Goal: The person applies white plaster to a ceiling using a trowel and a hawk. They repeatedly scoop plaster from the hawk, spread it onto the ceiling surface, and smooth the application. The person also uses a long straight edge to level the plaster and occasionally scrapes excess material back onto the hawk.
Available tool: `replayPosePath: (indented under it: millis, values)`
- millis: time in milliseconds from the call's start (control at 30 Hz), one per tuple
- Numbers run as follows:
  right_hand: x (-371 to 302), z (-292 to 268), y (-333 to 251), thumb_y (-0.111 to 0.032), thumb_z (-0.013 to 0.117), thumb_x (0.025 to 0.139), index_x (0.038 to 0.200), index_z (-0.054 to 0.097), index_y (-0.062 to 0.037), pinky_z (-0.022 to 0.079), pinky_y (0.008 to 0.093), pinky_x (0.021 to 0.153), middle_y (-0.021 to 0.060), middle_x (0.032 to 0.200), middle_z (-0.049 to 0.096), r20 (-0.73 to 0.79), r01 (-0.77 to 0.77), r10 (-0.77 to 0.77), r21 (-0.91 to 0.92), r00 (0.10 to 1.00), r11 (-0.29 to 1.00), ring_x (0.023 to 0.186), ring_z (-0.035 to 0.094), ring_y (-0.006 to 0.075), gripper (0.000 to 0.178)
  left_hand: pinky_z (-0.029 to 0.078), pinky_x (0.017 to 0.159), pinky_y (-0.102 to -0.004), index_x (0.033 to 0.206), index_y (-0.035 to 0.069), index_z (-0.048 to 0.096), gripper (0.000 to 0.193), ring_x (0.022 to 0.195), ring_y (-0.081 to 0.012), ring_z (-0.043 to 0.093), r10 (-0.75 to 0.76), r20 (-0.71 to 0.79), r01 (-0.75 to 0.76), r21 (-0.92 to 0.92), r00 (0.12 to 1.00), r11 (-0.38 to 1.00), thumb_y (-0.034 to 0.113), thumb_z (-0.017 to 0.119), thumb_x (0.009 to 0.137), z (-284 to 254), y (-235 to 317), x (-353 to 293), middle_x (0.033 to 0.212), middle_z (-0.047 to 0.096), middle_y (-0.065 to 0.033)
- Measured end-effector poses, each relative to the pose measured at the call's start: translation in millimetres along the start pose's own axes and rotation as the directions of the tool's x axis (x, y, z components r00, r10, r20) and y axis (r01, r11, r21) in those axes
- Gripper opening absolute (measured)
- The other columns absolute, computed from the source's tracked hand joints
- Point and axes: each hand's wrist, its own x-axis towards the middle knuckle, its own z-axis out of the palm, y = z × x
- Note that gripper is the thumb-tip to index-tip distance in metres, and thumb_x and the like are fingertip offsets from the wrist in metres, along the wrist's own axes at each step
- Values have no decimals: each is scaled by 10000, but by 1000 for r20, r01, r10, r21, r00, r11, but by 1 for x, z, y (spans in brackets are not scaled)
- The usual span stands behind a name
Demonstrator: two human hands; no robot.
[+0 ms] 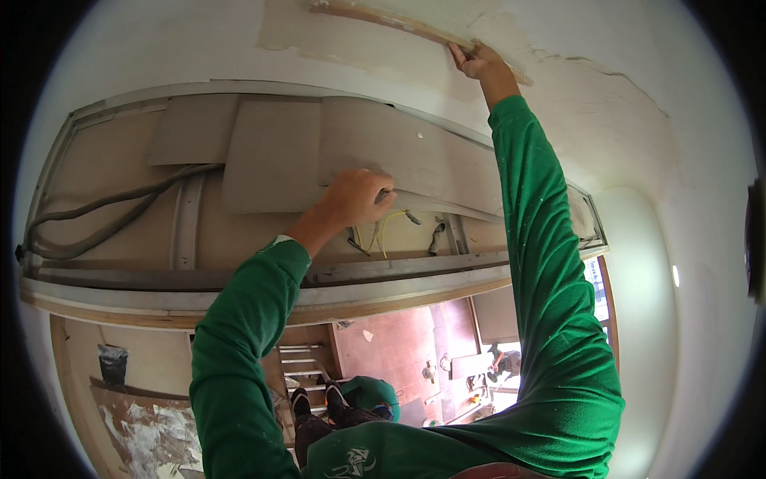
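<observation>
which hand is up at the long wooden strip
The right hand, which touches the long wooden strip; the left hand is curled by the grey boards, away from it.

Glare washes out floor (388, 345) below; recess (104, 172) dimmer; fisheye bends straight edges, corners black.

Left fingers (381, 183) partly hidden, dark object (756, 239) cut off

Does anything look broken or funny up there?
Yes, two things. A jagged line runs through the pale surface beside the right hand; it looks like a crack. In the picture, just below the left hand, a yellow wire pokes out bare of any cover, which looks unfinished.
</observation>
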Motion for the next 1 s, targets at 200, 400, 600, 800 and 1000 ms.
replayPosePath:
  millis: [200, 400, 600, 800, 1000]
  values:
    - [-5, 13, -49, -265, 532, 999, 1253, 499, 70, 634, 437, 811, 235, 1221, 553, 52, 36, -39, 53, 998, 998, 1043, 578, 418, 422, 479, 548, -423, 801, 69, 680, 145, 584, -328, 615, 20, 5, -20, -12, 1000, 1000, 209, 660, 836, 5, 5, 4, 630, 618, -133]
    - [-34, 36, -66, -233, 517, 1006, 1269, 484, 65, 633, 440, 811, 250, 1219, 538, 105, 99, -105, 68, 989, 993, 1038, 575, 422, 399, 477, 542, -418, 797, 64, 678, 159, 562, -325, 611, -32, 49, 32, 4, 998, 999, 214, 653, 842, -5, 7, 3, 623, 619, -133]
    - [-45, 19, -109, -200, 435, 1035, 1307, 409, 88, 582, 485, 927, 256, 1262, 506, 296, 198, -240, 165, 925, 966, 1161, 533, 415, 396, 471, 540, -424, 799, 65, 680, 171, 550, -326, 606, 37, 28, -38, 21, 999, 999, 227, 653, 847, 6, 8, 7, 607, 617, -126]
    - [-53, -46, -33, -179, 359, 1048, 1275, 349, 107, 534, 518, 986, 275, 1314, 439, 310, 261, -216, -111, 926, 959, 1165, 530, 432, 365, 467, 555, -429, 822, 61, 674, 185, 561, -330, 603, -23, 66, 23, -8, 998, 1000, 242, 655, 854, -5, 5, 4, 615, 616, -128]
    - [8, -132, 31, -127, 424, 1030, 1191, 409, 73, 575, 526, 932, 233, 1228, 490, 78, 26, -25, -10, 997, 1000, 1078, 579, 374, 257, 474, 572, -424, 840, 65, 681, 185, 588, -322, 615, -57, 94, 58, -8, 994, 998, 248, 659, 857, -4, 6, 7, 642, 634, -120]
